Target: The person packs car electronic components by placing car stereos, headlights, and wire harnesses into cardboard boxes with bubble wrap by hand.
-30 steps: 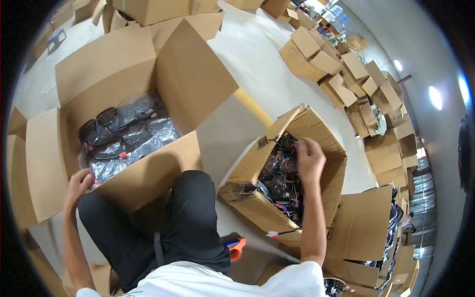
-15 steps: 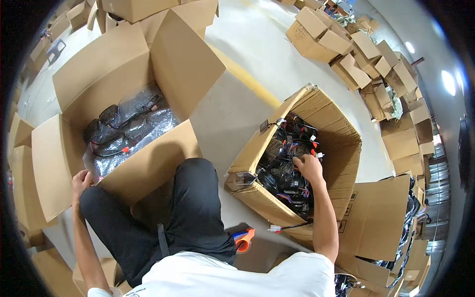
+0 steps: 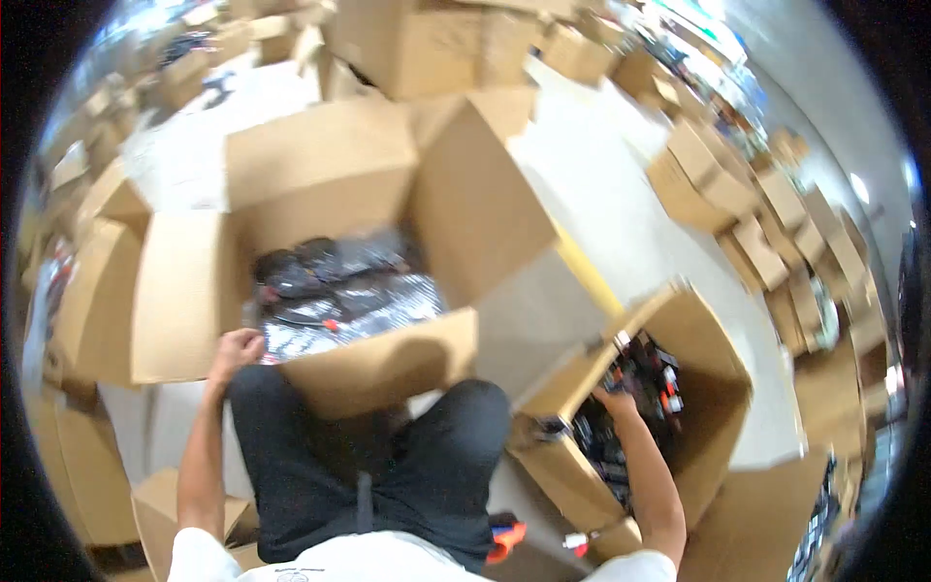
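Pale grey floor (image 3: 582, 126) spread around you. Dark, cabled parts (image 3: 599, 454) lay in the worn brown carton (image 3: 713, 398), where your right hand (image 3: 613, 398) dipped, its grip hidden; your left hand (image 3: 236, 351) curled by the open tan cardboard box (image 3: 490, 199), perhaps steadying it, grasp unclear.

Left grip (image 3: 236, 352) curled, right arm (image 3: 648, 464) extended

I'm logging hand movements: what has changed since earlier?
The right hand has moved leftward inside the cable box, toward its left wall; its grip is unclear. The view has swung left. The left hand stays by the near-left corner of the larger box; the shiny wrap inside looks unmoved.
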The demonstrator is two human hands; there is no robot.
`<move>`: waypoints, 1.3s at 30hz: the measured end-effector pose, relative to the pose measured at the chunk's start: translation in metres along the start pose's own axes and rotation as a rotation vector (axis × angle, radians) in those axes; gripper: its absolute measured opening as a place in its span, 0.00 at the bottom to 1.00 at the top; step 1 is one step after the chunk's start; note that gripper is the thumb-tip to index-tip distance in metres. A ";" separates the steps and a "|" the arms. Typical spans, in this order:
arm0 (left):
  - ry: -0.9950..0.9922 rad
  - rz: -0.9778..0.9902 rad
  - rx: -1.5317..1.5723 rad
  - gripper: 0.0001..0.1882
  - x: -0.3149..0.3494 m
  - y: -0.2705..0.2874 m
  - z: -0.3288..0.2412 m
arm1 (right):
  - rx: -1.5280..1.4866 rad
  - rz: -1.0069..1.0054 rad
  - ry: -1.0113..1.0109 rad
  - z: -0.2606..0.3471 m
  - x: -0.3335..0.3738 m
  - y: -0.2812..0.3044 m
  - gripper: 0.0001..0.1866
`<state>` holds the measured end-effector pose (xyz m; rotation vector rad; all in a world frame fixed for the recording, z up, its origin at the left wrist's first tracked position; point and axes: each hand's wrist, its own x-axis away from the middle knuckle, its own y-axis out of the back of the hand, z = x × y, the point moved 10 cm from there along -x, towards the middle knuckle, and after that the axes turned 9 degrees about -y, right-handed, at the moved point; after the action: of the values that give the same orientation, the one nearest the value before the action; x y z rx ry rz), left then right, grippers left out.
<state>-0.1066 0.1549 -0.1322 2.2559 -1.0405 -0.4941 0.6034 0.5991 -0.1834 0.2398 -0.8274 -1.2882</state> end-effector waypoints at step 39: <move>-0.260 -0.182 0.469 0.13 0.017 0.037 -0.201 | -1.286 0.441 0.725 0.358 0.336 0.134 0.23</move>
<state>-0.0058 0.1954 0.0420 2.7740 -1.1810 -0.6922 0.4827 0.4334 0.2828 -0.4731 0.6033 -0.9739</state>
